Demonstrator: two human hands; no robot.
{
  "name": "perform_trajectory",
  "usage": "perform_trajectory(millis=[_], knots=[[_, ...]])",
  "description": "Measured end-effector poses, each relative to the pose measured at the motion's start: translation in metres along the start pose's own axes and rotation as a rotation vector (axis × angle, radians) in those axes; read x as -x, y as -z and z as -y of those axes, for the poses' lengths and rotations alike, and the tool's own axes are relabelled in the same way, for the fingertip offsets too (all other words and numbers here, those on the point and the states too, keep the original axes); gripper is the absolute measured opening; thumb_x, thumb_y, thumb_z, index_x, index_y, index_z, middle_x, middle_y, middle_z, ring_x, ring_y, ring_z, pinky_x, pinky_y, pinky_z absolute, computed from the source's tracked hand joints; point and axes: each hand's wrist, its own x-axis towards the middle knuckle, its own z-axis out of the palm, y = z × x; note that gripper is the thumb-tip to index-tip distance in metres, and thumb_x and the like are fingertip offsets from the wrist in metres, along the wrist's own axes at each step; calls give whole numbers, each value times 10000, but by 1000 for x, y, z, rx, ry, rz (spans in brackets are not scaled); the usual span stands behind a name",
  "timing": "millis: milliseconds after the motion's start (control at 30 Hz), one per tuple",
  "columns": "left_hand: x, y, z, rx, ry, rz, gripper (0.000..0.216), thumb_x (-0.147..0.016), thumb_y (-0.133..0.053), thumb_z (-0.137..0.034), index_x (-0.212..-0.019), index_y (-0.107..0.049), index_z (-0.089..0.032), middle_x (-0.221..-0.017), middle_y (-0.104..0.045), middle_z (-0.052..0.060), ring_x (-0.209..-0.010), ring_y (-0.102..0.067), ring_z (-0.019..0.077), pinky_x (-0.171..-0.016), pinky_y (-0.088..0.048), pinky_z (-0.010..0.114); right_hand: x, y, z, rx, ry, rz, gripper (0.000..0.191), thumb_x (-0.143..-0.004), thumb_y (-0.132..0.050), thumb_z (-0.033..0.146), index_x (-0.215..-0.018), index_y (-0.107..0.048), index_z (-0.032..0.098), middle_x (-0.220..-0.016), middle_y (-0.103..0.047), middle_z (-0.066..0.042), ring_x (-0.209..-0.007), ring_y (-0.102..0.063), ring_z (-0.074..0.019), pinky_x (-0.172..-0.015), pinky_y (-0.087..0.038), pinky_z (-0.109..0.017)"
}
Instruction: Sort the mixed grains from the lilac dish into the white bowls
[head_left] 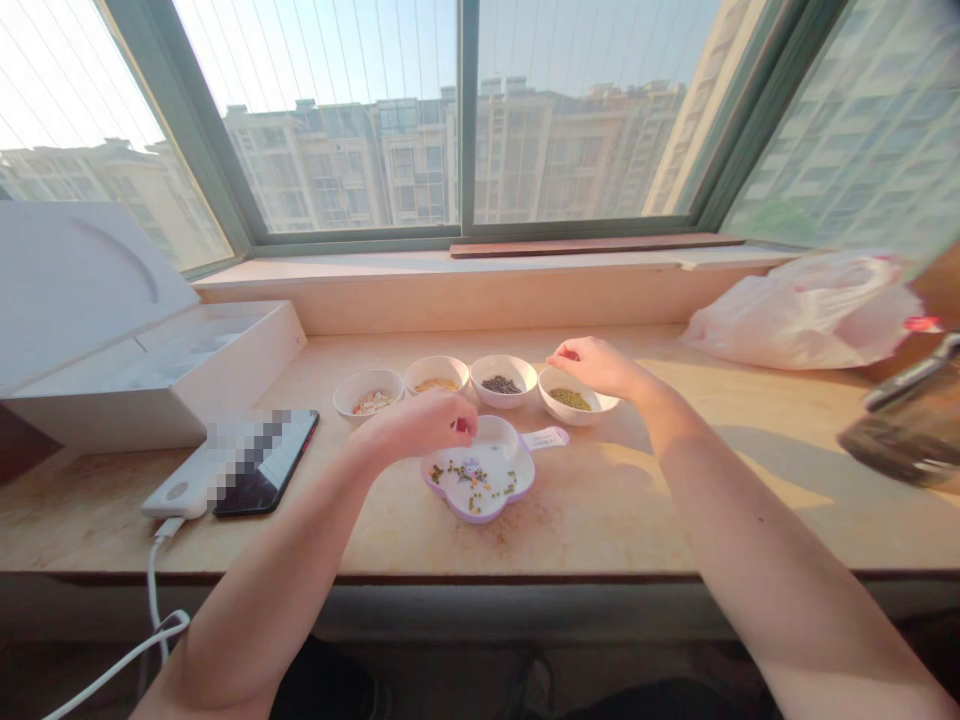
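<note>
My left hand [429, 428] is over the upper left of a white, lilac-rimmed dish [491, 485] with a short handle. Its fingers are curled together, and what they hold, if anything, is hidden. Green beans and a few yellow bits lie scattered in the dish. At the rim of a white bowl [606, 408] of green beans [570, 399], my right hand [589, 362] hovers with fingers pinched. I cannot make out anything between them. Left of that bowl stand a bowl of dark beans [501, 384], one of yellowish grains [436, 384] and one of pale pieces [373, 402].
An open white box [247, 350] stands at the left, with a white power bank [180, 485], a cable [154, 580] and a black phone [259, 480] before it. A plastic bag [810, 315] and a dark transparent container [911, 420] are at the right. Windows rise behind the counter.
</note>
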Motion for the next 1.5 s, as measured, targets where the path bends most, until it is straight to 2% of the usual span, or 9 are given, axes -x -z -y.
perform_trajectory(millis=[67, 133, 300, 433, 733, 1000, 1133, 1267, 1500], knots=[[2, -4, -5, -18, -4, 128, 168, -831, -636, -218, -927, -775, -217, -901, -759, 13, -738, -646, 146, -660, -442, 255, -4, 3, -9, 110, -43, 10, 222, -926, -609, 341, -856, -751, 185, -1017, -767, -102, -917, -665, -224, -736, -448, -294], [2, -8, -7, -49, -1, 192, 194, -790, -679, -199, -951, -787, -217, -891, -758, 20, -729, -654, 157, -633, -438, 257, -6, 5, -14, 170, -67, 35, 226, -925, -621, 345, -863, -767, 184, -1020, -776, -107, -908, -673, -225, -714, -451, -291], [5, -19, -11, -87, -74, 88, 210, -749, -655, -56, -817, -773, -215, -887, -754, 34, -805, -690, 203, -684, -484, 272, -9, 5, -21, 252, -121, 40, 260, -911, -644, 394, -889, -785, 176, -975, -783, -119, -861, -682, -231, -664, -455, -297], [10, -30, -19, -234, -93, 27, 224, -780, -586, 2, -705, -710, -169, -906, -752, 95, -840, -699, 251, -691, -506, 315, -8, 5, -21, 248, -108, 16, 273, -901, -660, 431, -923, -788, 191, -1012, -784, -115, -886, -688, -229, -674, -466, -286], [13, -37, -48, -446, -9, 108, 294, -923, -466, 22, -976, -734, -86, -1003, -756, 156, -932, -737, 278, -756, -546, 339, -5, 9, -16, 175, -121, 42, 261, -885, -686, 430, -929, -788, 194, -1052, -786, -108, -910, -688, -223, -694, -468, -279], [4, -40, -30, -366, -109, 38, 252, -881, -487, 15, -843, -678, -145, -959, -749, 99, -935, -710, 249, -790, -527, 333, -4, 8, -15, 172, -127, 30, 265, -890, -673, 439, -894, -787, 200, -974, -788, -97, -849, -683, -215, -686, -468, -283], [3, -34, -21, -253, -129, 27, 292, -828, -467, 30, -865, -676, -172, -1028, -736, 73, -994, -689, 228, -770, -508, 309, -3, 8, -14, 168, -129, 26, 279, -895, -663, 451, -904, -788, 202, -984, -781, -99, -872, -681, -223, -698, -467, -296], [1, -27, -20, -212, -72, 66, 316, -773, -493, 20, -896, -688, -195, -1057, -744, 50, -968, -688, 215, -726, -490, 292, -3, 7, -14, 159, -120, 19, 287, -899, -661, 457, -909, -786, 199, -1014, -780, -103, -886, -681, -225, -708, -468, -299], [-1, -17, -15, -173, 15, 31, 331, -821, -480, -31, -876, -744, -223, -857, -753, 30, -754, -667, 172, -644, -430, 262, -3, 7, -12, 152, -126, 29, 273, -897, -665, 445, -917, -788, 202, -1051, -779, -103, -913, -681, -226, -721, -472, -294]])
